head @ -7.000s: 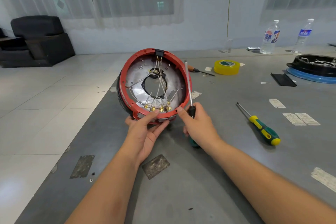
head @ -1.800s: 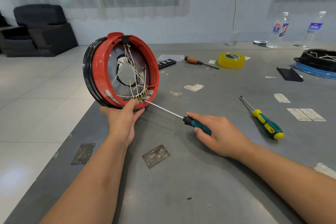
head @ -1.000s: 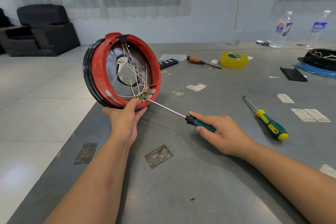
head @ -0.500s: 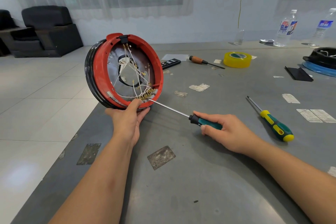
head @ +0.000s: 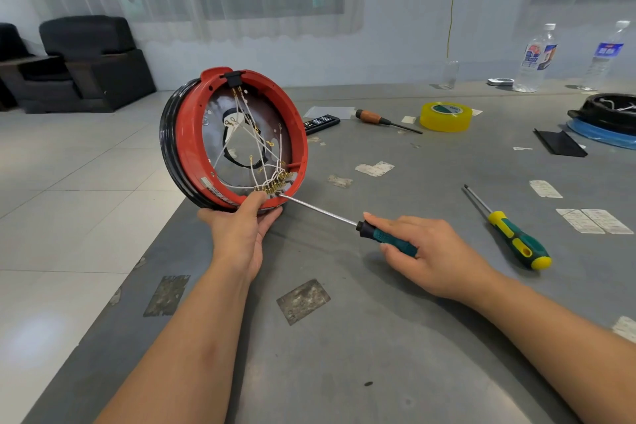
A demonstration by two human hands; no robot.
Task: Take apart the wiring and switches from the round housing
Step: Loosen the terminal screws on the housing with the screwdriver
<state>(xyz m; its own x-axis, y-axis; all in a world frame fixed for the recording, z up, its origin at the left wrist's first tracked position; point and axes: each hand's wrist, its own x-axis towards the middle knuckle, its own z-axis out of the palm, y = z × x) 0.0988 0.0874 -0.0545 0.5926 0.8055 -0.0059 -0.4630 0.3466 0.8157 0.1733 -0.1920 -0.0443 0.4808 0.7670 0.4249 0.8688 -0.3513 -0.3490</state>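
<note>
My left hand (head: 241, 237) gripped the stiff red housing's (head: 237, 139) lower rim, tilted at the bench's (head: 378, 354) left edge. My right hand (head: 426, 251) clasped the screwdriver (head: 347, 222), tip at fragile-looking brass terminals (head: 273, 184).

Three screwdrivers: a green-handled one (head: 389, 237) in the right hand (head: 430, 251), a yellow-and-green one (head: 509, 237) at right on the table (head: 378, 354), a wooden-handled one (head: 382, 120) above centre. Two water bottles (head: 535, 58) (head: 605, 55) upper right. One yellow tape roll (head: 445, 116). Two round housings: red (head: 186, 134), black (head: 605, 113). Two armchairs (head: 89, 62) upper left.
</note>
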